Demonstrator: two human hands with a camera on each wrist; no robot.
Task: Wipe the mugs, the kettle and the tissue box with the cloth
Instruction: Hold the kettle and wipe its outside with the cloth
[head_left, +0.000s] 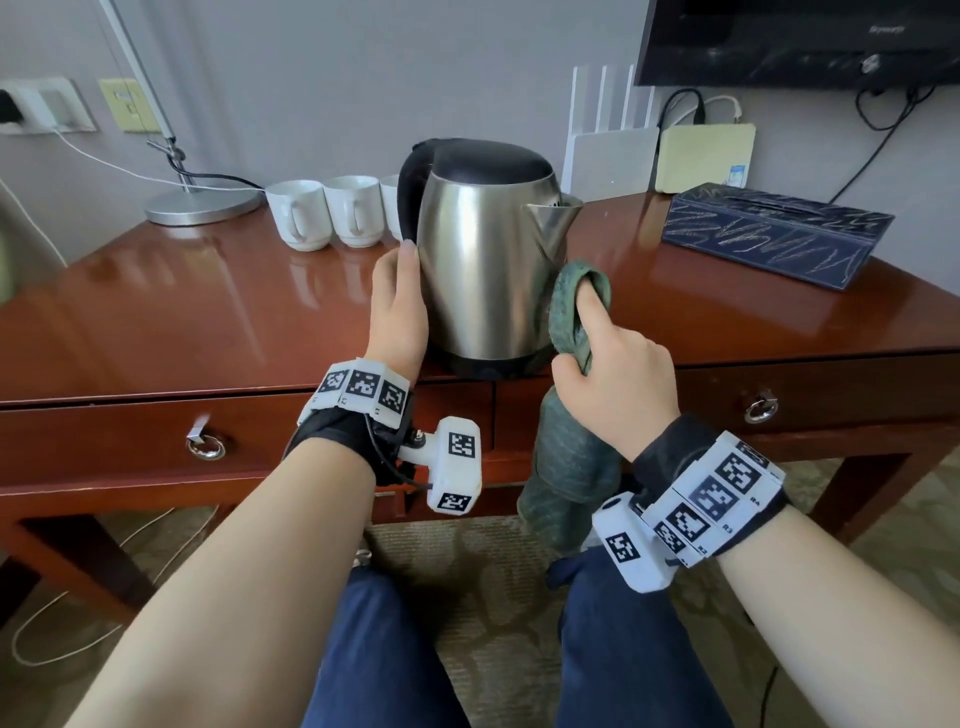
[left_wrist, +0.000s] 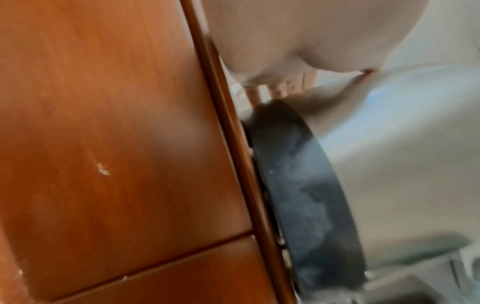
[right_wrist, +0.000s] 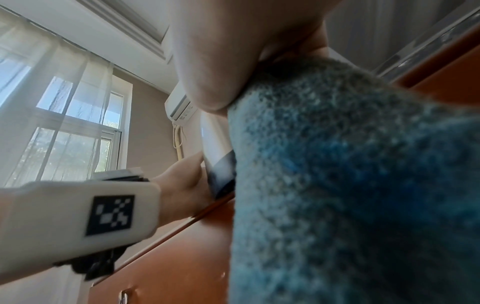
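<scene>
Kettle (head_left: 483, 265) step in hand. It stands at the worktop (head_left: 208, 312) front edge, between both hands. Left hand (head_left: 397, 306) lies flat against its side, fingers straight, steadying. Right hand (head_left: 613, 379) grips the cloth (head_left: 574, 306), pressed below the spout. Next move likely calls for wiping around the body; tissue box (head_left: 774, 234) lies beyond the right fingers.

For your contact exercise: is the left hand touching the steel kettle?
Touching. The head view shows the left hand laid flat against the shiny steel kettle, no gap between them.

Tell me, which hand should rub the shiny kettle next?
The right hand: it already grips the cloth against the kettle below its spout. The left hand only steadies the kettle's other side.
</scene>
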